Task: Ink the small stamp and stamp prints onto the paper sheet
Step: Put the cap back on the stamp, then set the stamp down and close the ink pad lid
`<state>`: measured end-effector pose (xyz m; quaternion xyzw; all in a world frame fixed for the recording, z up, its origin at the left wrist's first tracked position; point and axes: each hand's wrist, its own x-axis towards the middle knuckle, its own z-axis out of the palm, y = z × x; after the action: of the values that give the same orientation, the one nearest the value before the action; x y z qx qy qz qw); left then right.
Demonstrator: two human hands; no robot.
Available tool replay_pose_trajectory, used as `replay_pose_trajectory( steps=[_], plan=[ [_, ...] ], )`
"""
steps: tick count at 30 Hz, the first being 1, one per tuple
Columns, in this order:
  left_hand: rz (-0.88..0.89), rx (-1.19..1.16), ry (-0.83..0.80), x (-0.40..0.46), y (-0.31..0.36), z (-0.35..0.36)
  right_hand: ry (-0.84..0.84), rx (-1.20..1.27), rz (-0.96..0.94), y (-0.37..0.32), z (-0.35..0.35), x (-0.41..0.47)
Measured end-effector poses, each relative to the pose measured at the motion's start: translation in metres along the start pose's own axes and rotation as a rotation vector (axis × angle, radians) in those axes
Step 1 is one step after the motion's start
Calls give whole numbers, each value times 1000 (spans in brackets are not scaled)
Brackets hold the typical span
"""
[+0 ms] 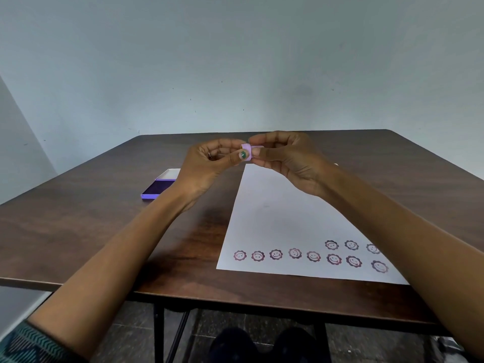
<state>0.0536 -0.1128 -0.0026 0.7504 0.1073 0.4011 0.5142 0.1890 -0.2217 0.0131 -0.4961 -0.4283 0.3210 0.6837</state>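
Brown bench (104, 231) carries a paper sheet (275, 213) with eleven prints along its near edge, while the left hand (209, 163) and right hand (290, 158) together pinch the small stamp (247, 151) above the sheet's far end, so most of it looks unstamped.

- plain bare room, looks like an office or study-type space; cannot tell more exactly
- blank pale blue-grey wall (235, 61) behind, a few small marks on it
- second wall (15, 142) meets it at left, a room corner
- dark wood-grain table (78, 226) with thin black metal legs (158, 334), folding-table type
- dark speckled floor (131, 334) under table
- desk-craft items on top: white paper sheet (275, 205) with rows of smiley flower prints (276, 254), open purple ink pad (158, 188)
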Motion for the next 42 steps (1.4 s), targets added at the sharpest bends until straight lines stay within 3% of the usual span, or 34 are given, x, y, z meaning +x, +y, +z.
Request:
replay_pose_trajectory(
  steps=[10,18,28,33,42],
  plan=[
    [42,-18,3,0,0,2,18,-11,1,1,1,0],
    [40,15,47,0,6,0,63,215,28,0,4,1],
    [13,53,35,-2,9,-2,77,228,32,0,4,-2],
    [11,154,46,4,7,-20,104,55,18,2,5,1],
    [-4,245,172,22,-6,-81,-12,-618,-86,11,36,20]
  ],
)
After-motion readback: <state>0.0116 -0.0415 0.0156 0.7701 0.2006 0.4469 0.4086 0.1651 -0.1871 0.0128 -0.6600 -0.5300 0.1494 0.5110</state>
